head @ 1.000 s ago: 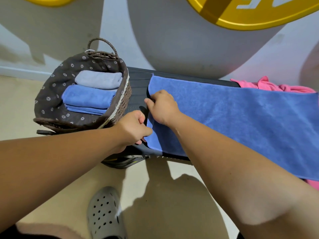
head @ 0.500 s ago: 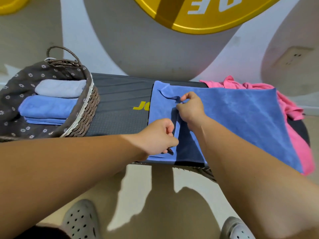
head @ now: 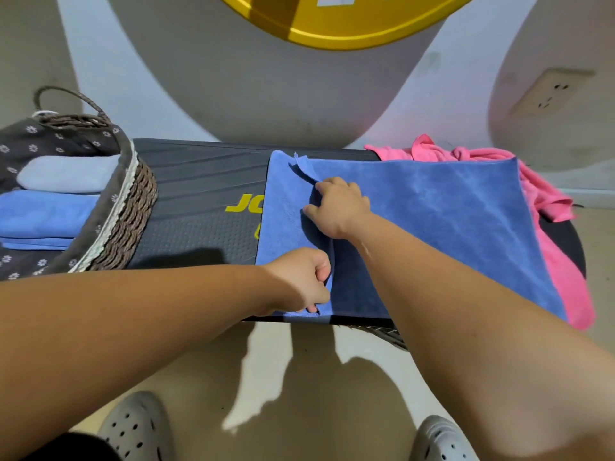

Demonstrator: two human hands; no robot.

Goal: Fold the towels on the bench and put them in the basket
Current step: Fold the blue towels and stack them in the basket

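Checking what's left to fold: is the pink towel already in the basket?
No, the pink towel lies crumpled on the bench partly under the blue towel, outside the basket.

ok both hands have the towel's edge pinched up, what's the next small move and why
Probably carry that edge across toward the right end, to fold the blue towel over itself. The left hand and right hand each pinch a raised edge near its left end, while the rest lies flat on the bench, over the pink towel.
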